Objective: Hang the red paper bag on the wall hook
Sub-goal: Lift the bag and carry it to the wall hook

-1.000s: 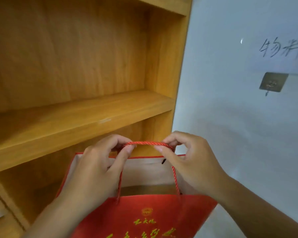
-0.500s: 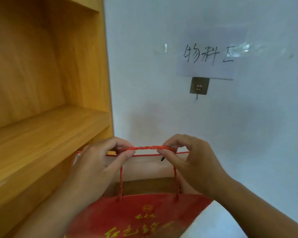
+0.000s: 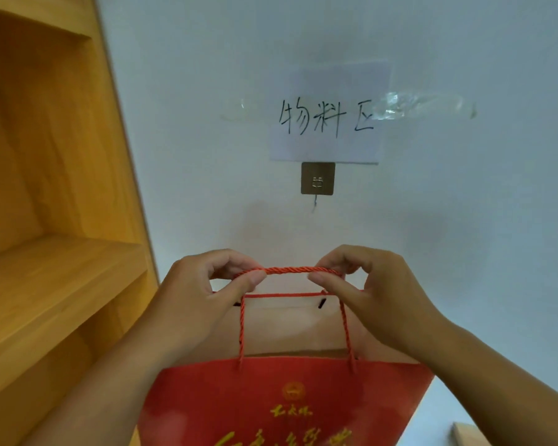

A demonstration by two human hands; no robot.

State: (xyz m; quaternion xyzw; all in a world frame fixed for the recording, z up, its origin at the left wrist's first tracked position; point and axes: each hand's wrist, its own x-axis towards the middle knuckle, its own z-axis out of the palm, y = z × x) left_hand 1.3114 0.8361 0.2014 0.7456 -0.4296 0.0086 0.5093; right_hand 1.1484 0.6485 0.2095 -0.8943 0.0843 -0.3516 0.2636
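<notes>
A red paper bag point(image 3: 281, 400) with gold lettering hangs open in front of me, held up by its twisted red rope handle point(image 3: 287, 270). My left hand point(image 3: 194, 304) pinches the handle's left end and my right hand point(image 3: 377, 297) pinches its right end, stretching the rope flat between them. The wall hook point(image 3: 317, 179), a small square metal plate with a thin hook pointing down, is stuck to the white wall straight above the handle, with a clear gap between them.
A paper note point(image 3: 327, 120) with handwritten characters is taped to the wall just above the hook. A wooden shelf unit point(image 3: 55, 252) fills the left side, its edge close to my left forearm. A light wooden corner point(image 3: 467, 434) shows at the bottom right.
The view has swung right and the bag has moved from in front of the shelf to straight below the hook. Both hands kept their pinch on the handle.
</notes>
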